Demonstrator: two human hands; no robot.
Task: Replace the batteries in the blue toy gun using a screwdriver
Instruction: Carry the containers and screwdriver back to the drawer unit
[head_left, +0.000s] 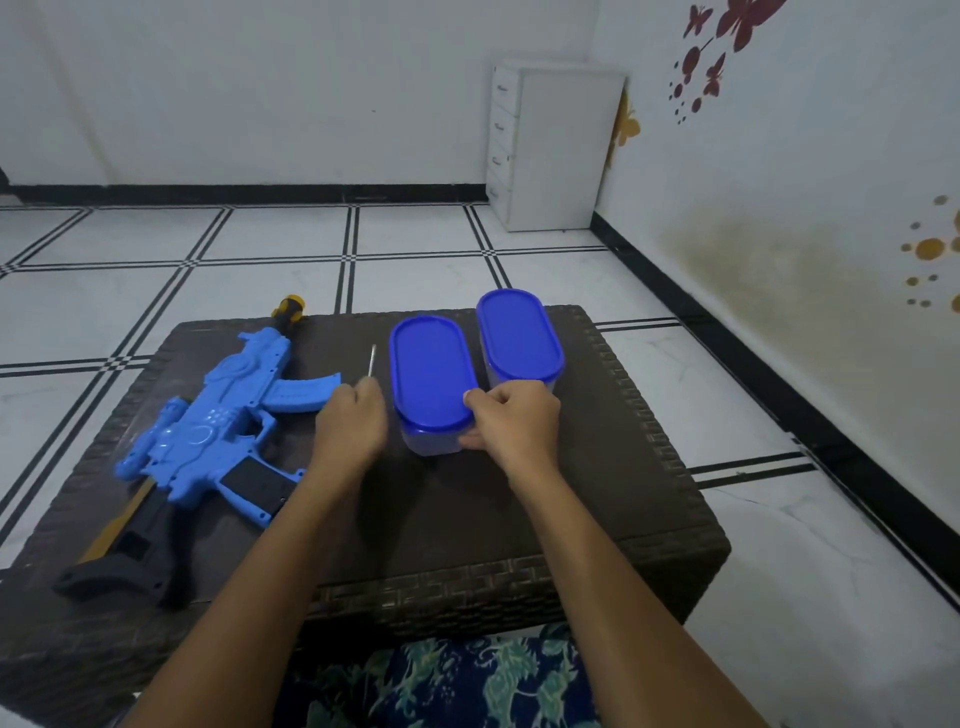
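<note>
Your L hand (349, 421) pinches the screwdriver (372, 361) just left of near box (428, 374); R hand (511, 421), fingers curled, grips its end; gun (218, 426) further left.

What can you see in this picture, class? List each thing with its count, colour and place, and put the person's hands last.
table: one, dark brown woven, on the tiled floor
toy gun: one, blue with a black stock, lying on the table's left side
screwdriver: one, thin silver shaft, just right of the toy gun
nearer container: one, clear with a blue lid, mid-table
farther container: one, clear with a blue lid, right of the nearer container and farther back
drawer unit: one, white, in the room's far corner
patterned cloth: one, blue and green, bottom edge
left hand: one, holds the screwdriver
right hand: one, grips the nearer container's near end
</note>
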